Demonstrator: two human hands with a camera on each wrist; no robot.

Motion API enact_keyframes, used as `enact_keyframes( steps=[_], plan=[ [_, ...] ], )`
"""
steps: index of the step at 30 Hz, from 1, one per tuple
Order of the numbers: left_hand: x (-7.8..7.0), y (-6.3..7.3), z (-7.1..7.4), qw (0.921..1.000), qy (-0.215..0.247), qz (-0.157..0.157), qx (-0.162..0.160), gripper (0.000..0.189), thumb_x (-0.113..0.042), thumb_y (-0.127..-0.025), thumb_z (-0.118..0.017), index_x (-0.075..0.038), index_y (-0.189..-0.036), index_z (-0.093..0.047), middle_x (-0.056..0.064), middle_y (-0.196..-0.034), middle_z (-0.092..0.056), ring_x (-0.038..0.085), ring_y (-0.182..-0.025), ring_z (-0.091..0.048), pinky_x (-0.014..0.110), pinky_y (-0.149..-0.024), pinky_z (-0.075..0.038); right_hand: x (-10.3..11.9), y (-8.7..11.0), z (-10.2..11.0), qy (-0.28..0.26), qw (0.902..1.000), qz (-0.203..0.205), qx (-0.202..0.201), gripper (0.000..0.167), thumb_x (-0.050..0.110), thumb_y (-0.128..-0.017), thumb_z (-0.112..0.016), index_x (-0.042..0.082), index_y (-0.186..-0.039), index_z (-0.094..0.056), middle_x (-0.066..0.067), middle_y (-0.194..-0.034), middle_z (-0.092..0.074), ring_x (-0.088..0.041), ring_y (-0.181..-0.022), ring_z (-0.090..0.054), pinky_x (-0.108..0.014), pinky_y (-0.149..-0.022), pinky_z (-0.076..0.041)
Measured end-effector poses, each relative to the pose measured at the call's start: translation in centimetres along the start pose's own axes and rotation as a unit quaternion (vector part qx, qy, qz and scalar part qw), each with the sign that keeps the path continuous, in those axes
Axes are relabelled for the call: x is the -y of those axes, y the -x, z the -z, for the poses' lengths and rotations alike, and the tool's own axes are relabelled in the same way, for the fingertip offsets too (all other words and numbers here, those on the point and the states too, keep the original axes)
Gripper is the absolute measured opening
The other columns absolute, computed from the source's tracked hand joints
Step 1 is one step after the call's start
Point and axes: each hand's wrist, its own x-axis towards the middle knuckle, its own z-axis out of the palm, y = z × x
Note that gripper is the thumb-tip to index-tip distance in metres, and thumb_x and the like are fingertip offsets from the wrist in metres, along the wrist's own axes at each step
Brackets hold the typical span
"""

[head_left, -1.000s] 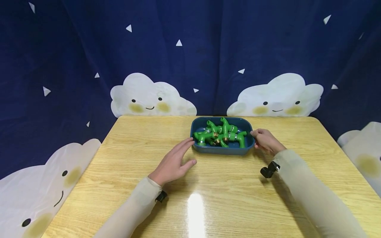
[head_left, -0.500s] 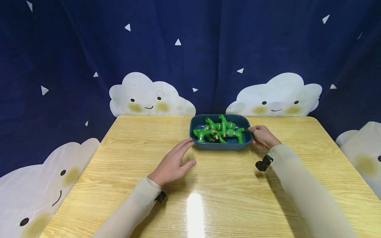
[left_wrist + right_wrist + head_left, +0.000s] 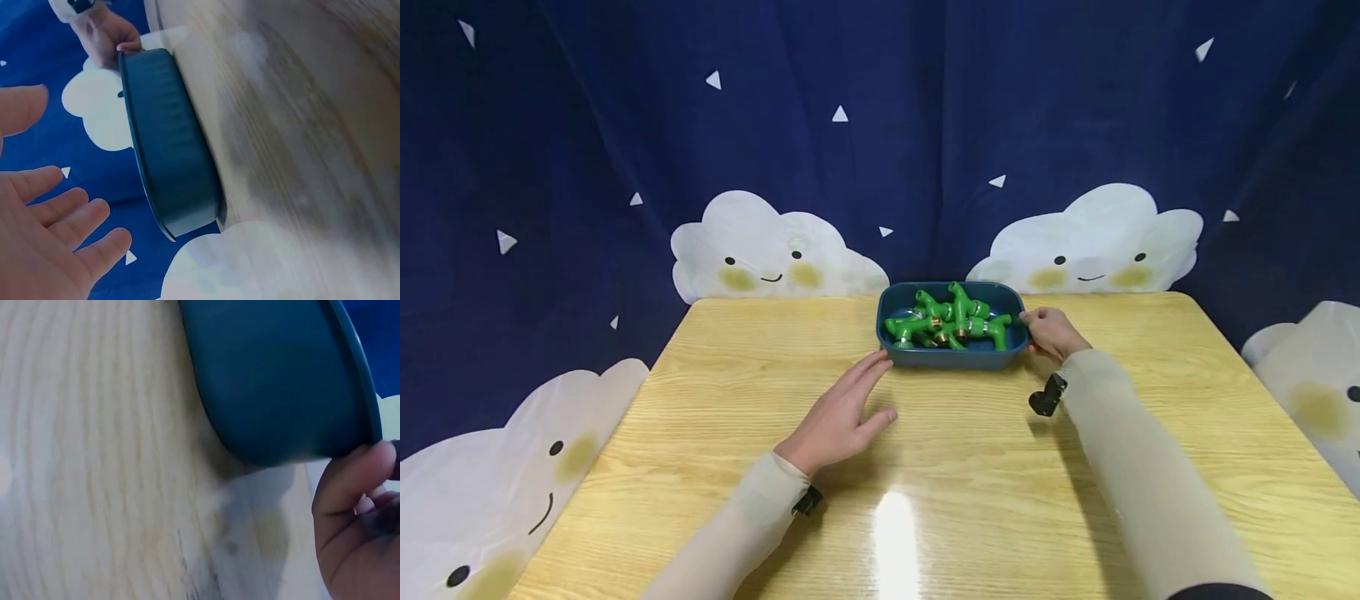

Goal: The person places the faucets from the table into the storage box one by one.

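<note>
A dark blue plastic bin (image 3: 955,359) stands near the table's far edge, holding several green faucets (image 3: 960,310) with brass-coloured and ribbed green ends. My right hand (image 3: 1052,331) pinches the bin's right rim between thumb and fingers; the right wrist view shows the thumb (image 3: 369,469) on that rim. My left hand (image 3: 837,417) has its fingers spread and extended, near the bin's front left corner. In the left wrist view a gap shows between those fingers (image 3: 103,250) and the bin (image 3: 169,144). The bin's walls hide its contents from both wrist views.
The wooden table (image 3: 760,367) reaches back to a dark blue curtain (image 3: 917,150) printed with white clouds and triangles. Light glares off the tabletop near its front. A black wrist camera (image 3: 1047,395) hangs under the right sleeve, another (image 3: 807,502) under the left.
My right hand has shifted the bin away from me and slightly left, closer to the table's far edge. My left hand has stayed nearly where it was.
</note>
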Motion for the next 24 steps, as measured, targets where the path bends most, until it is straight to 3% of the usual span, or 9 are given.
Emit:
enact_keyframes(
  steps=[9, 13, 18, 24],
  plan=[
    [0.3, 0.5, 0.0, 0.9999, 0.001, 0.011, -0.002, 0.063, -0.032, -0.099, -0.058, -0.007, -0.153, -0.037, 0.010, -0.162, -0.033, 0.026, -0.149, -0.035, 0.047, -0.118, -0.035, 0.8, -1.4, -0.8, -0.018, 0.9997, -0.007, -0.017, 0.048, 0.030, -0.108, -0.032, -0.007, -0.138, -0.041, 0.001, -0.077, -0.042, -0.002, -0.051, -0.046, -0.017, -0.053, -0.048],
    [0.4, 0.5, 0.1, 0.9998, 0.002, 0.019, -0.008, 0.065, -0.031, -0.098, -0.060, -0.008, -0.153, -0.036, 0.008, -0.162, -0.032, 0.026, -0.149, -0.036, 0.047, -0.118, -0.036, 0.9, -1.7, -0.5, -0.011, 0.9993, -0.008, -0.035, 0.046, 0.031, -0.108, -0.033, -0.005, -0.134, -0.044, -0.001, -0.081, -0.043, -0.003, -0.051, -0.047, -0.018, -0.053, -0.048],
    [0.4, 0.5, 0.2, 0.9998, -0.006, 0.021, 0.000, 0.066, -0.036, -0.099, -0.057, -0.009, -0.154, -0.035, 0.008, -0.163, -0.031, 0.025, -0.149, -0.034, 0.045, -0.119, -0.035, 0.7, -1.5, -0.1, -0.035, 0.9981, -0.014, -0.048, 0.045, 0.034, -0.107, -0.037, -0.005, -0.130, -0.044, 0.000, -0.080, -0.044, -0.002, -0.051, -0.047, -0.018, -0.052, -0.047],
    [0.4, 0.5, 0.3, 0.9997, -0.016, 0.017, 0.005, 0.067, -0.038, -0.098, -0.058, -0.009, -0.154, -0.035, 0.008, -0.162, -0.031, 0.025, -0.149, -0.035, 0.045, -0.119, -0.035, 0.3, -0.7, 0.3, -0.054, 0.9965, -0.027, -0.058, 0.051, 0.037, -0.106, -0.039, -0.003, -0.137, -0.043, 0.002, -0.078, -0.045, -0.002, -0.053, -0.049, -0.018, -0.057, -0.050]
  ],
)
